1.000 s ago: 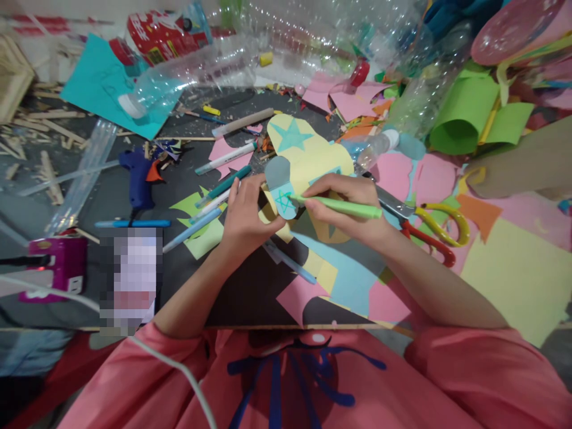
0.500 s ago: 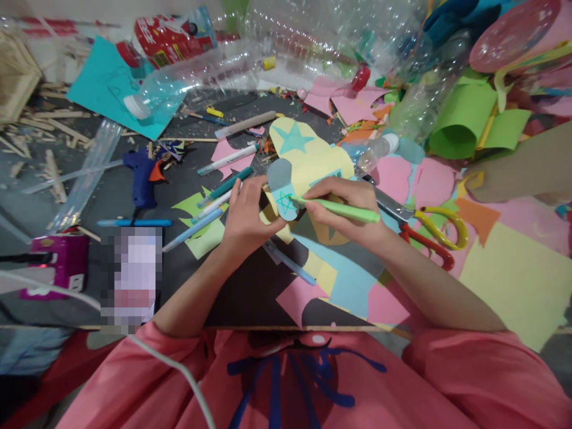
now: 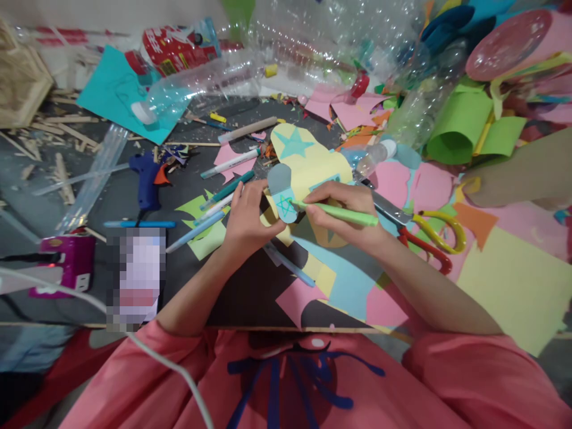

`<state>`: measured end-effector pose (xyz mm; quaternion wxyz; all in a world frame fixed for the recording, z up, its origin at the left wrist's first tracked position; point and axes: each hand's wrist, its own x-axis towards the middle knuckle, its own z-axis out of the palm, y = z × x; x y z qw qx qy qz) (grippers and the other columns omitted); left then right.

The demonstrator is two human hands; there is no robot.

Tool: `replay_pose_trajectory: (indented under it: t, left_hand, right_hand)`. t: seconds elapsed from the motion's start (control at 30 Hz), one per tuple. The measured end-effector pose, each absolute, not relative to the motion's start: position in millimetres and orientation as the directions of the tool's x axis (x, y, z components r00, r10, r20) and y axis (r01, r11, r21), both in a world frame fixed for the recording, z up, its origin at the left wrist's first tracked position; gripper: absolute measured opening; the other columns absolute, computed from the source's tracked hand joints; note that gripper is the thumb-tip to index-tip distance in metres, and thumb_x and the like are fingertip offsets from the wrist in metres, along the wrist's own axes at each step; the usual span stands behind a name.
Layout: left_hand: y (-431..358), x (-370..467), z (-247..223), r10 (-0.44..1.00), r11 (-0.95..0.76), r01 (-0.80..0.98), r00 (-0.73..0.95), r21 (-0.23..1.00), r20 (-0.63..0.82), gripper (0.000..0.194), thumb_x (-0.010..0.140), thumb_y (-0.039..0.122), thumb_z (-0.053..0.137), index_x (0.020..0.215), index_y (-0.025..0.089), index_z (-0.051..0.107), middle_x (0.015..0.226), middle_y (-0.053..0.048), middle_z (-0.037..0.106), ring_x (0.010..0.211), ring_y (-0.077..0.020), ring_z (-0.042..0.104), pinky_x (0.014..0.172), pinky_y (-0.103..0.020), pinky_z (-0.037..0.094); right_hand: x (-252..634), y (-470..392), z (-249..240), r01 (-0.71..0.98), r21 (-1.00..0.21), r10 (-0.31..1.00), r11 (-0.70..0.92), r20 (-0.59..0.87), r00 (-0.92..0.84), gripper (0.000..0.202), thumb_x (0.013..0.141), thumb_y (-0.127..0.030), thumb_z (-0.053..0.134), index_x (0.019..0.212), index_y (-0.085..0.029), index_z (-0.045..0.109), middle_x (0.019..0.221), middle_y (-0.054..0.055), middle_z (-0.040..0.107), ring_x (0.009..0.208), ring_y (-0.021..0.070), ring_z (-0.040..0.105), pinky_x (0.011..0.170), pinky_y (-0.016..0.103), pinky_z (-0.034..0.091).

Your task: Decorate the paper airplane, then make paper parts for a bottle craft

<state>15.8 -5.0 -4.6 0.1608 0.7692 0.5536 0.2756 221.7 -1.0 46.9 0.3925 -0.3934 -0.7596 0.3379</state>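
Note:
My left hand (image 3: 247,219) holds the left and lower edge of a small light-blue paper cutout (image 3: 280,180), its upper part in shadow. A star outline in green ink shows on the cutout. In my right hand (image 3: 357,199), a light green marker (image 3: 353,214) is pinched like a pen, its tip at the right side of the star. Just behind lies a yellow paper shape (image 3: 313,170) with a blue star (image 3: 293,143) on it. How far the left fingers reach beneath the cutout is hidden.
Scissors (image 3: 440,229) lie by my right wrist. A blue glue gun (image 3: 147,182), several markers and a phone (image 3: 138,268) are on the left. Plastic bottles (image 3: 201,80) line the back. Paper scraps (image 3: 299,301) and wood sticks (image 3: 67,128) litter the dark table.
The view has shifted slightly. The marker tip stays at the star, now at its right side, and both hands keep nearly the same pose.

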Motion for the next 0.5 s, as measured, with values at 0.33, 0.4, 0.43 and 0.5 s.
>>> replay_pose_trajectory:
  t: [0.33, 0.4, 0.43, 0.5]
  left_hand:
    - [-4.4, 15.1, 1.9, 0.949, -0.315, 0.75, 0.244, 0.581, 0.199, 0.055, 0.069, 0.027, 0.072, 0.118, 0.022, 0.048, 0.114, -0.008, 0.063, 0.112, -0.0306, 0.061, 0.11, -0.05, 0.04]
    - [-3.0, 12.9, 4.2, 0.954, -0.298, 0.732, 0.247, 0.612, 0.169, 0.053, 0.07, 0.026, 0.07, 0.119, 0.022, 0.049, 0.116, -0.008, 0.063, 0.113, -0.031, 0.061, 0.109, -0.049, 0.041]
    - [-2.1, 11.1, 5.2, 0.957, -0.287, 0.719, 0.249, 0.633, 0.151, 0.054, 0.07, 0.025, 0.069, 0.12, 0.021, 0.049, 0.118, -0.009, 0.063, 0.115, -0.0311, 0.061, 0.107, -0.048, 0.043]
    - [-0.4, 7.1, 7.4, 0.958, -0.268, 0.684, 0.267, 0.679, 0.109, 0.058, 0.069, 0.023, 0.067, 0.125, 0.02, 0.048, 0.123, -0.011, 0.062, 0.116, -0.0308, 0.061, 0.102, -0.044, 0.048]
  right_hand:
    - [224.5, -2.7, 48.9, 0.296, -0.869, 0.895, 0.396, 0.294, -0.335, 0.019, 0.089, -0.035, 0.063, 0.078, -0.02, 0.067, 0.065, -0.002, 0.067, 0.053, 0.0101, 0.057, 0.051, 0.024, 0.045]
    - [228.6, -1.4, 49.3, 0.259, -0.876, 0.905, 0.407, 0.349, -0.242, 0.019, 0.089, -0.037, 0.065, 0.078, -0.021, 0.067, 0.065, -0.001, 0.067, 0.053, 0.0111, 0.058, 0.05, 0.025, 0.045]
    - [231.3, -0.3, 49.6, 0.247, -0.871, 0.904, 0.425, 0.392, -0.173, 0.019, 0.089, -0.038, 0.065, 0.079, -0.022, 0.068, 0.067, -0.001, 0.067, 0.055, 0.0121, 0.06, 0.05, 0.026, 0.047]
    - [237.3, 2.3, 51.3, 0.249, -0.858, 0.887, 0.45, 0.462, -0.011, 0.02, 0.088, -0.041, 0.066, 0.08, -0.023, 0.068, 0.07, 0.0, 0.068, 0.06, 0.0147, 0.063, 0.053, 0.029, 0.05]
